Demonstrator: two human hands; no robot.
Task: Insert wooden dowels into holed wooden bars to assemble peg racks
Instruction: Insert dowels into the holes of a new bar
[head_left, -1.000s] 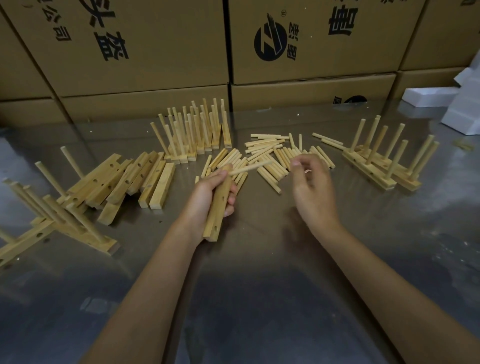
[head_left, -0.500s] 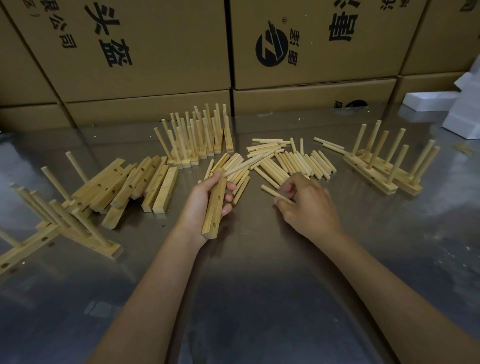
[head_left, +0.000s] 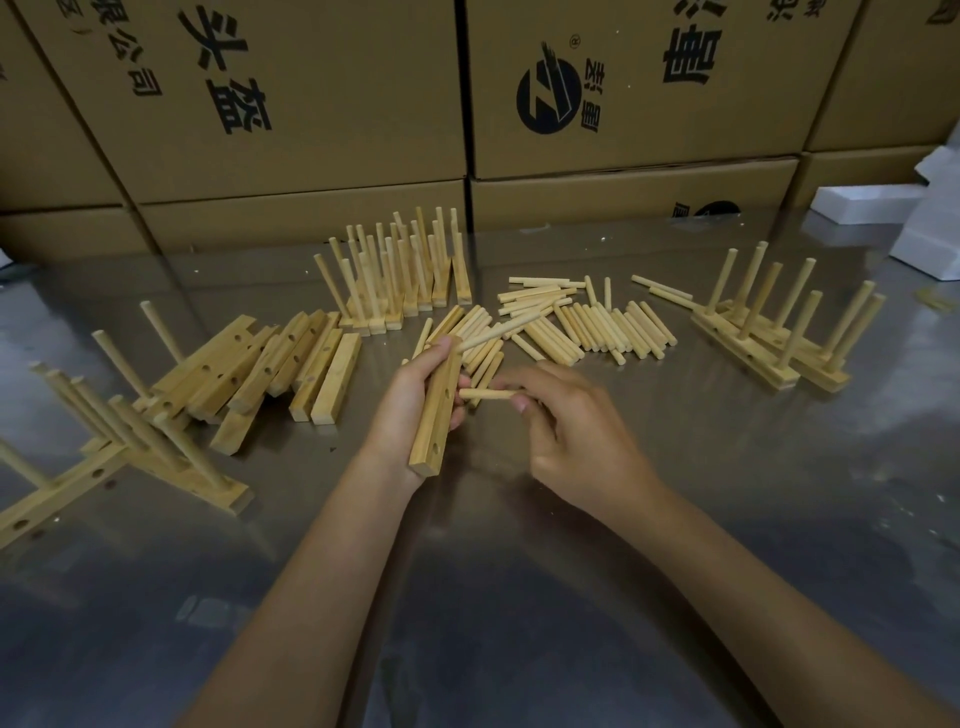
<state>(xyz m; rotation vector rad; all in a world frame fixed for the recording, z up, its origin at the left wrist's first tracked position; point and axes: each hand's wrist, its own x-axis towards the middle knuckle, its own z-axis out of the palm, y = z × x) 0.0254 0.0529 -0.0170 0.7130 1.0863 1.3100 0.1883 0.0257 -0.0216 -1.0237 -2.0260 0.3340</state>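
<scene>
Far left, on the reflective grey metal tabletop (head_left: 519, 597): assembled pale wooden peg racks (head_left: 130, 457), dowels tilted. Just right of these: heap of loose pale wooden bars with drilled holes (head_left: 270, 369), lying flat and overlapping. Behind, toward centre: tight row of upright-pegged wooden racks (head_left: 400, 280) near the brown printed cardboard cartons (head_left: 311, 104).

Centre left: left hand (head_left: 410, 410), fingers curled round one holed pale wooden bar (head_left: 439, 410), held raised off the table and tilted, one short pale round dowel (head_left: 498, 330) already seated near its far end (angled away to the right).

Centre right: right hand (head_left: 571, 431), thumb and fingers pinching a second short round wooden dowel (head_left: 485, 394), roughly level, free tip just beside the bar's side; contact with a hole cannot be told.

Behind both hands: scattered pile of loose pale wooden dowels (head_left: 587, 322), flat on the tabletop. Further right: two finished wooden racks with upright pegs (head_left: 774, 332). Far right edge: white foam blocks (head_left: 872, 200).
</scene>
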